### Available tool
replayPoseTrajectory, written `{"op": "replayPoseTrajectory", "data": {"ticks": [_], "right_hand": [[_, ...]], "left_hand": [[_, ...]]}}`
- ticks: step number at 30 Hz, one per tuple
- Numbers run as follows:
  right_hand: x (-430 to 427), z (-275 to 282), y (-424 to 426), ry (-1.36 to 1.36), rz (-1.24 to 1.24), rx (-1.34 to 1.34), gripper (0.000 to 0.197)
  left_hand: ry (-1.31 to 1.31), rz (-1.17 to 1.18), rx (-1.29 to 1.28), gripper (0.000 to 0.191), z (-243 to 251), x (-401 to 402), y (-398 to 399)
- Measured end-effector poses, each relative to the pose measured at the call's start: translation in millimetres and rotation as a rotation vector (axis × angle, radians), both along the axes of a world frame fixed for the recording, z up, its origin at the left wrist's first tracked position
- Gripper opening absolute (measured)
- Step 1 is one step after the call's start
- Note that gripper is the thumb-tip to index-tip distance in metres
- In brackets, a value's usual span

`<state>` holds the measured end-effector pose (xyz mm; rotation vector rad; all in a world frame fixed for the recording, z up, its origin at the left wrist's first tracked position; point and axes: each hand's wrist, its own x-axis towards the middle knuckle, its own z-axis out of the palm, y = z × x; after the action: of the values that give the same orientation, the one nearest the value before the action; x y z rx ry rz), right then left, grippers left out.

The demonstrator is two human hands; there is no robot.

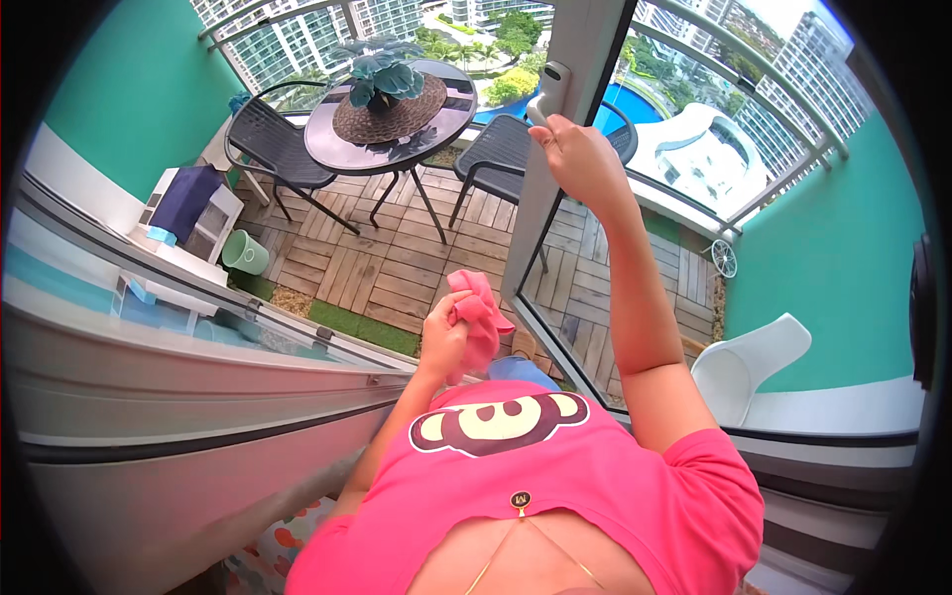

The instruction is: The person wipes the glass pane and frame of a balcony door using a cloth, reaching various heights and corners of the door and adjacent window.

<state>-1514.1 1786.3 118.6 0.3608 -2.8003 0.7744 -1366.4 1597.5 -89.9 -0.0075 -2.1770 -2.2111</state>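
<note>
My right hand point(584, 160) is raised and closed around the lower end of a white door handle point(552, 85). The handle is fixed to the pale frame point(535, 201) of a glass door, which stands ajar onto a balcony. In front of my chest, my left hand point(444, 338) grips a crumpled pink cloth point(480, 320). Folds of the cloth stick out above and below the fingers. Part of one foot and a blue trouser leg point(520, 370) show beneath the cloth.
Wooden deck tiles point(401, 279) cover the balcony floor. A round glass table point(439, 152) bears a potted plant point(383, 74), between two black chairs point(279, 145) point(491, 160). A green bin point(245, 253) stands at left, a white moulded chair point(744, 364) at right. Metal railing point(744, 85) edges the balcony.
</note>
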Motion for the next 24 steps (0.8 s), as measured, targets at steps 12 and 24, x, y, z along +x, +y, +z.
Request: {"op": "replayPoseTrajectory", "data": {"ticks": [12,24], "right_hand": [[-65.4,3.0,61.8,0.003,-0.123,0.18,0.036],[-88.9,1.1,87.0,-0.01,-0.178,0.16,0.035]], "left_hand": [[0.005,0.092,0.539,0.025,31.2,-202.6,79.0],[0.048,-0.416,0.55,0.026,80.0,-349.2,96.0]]}}
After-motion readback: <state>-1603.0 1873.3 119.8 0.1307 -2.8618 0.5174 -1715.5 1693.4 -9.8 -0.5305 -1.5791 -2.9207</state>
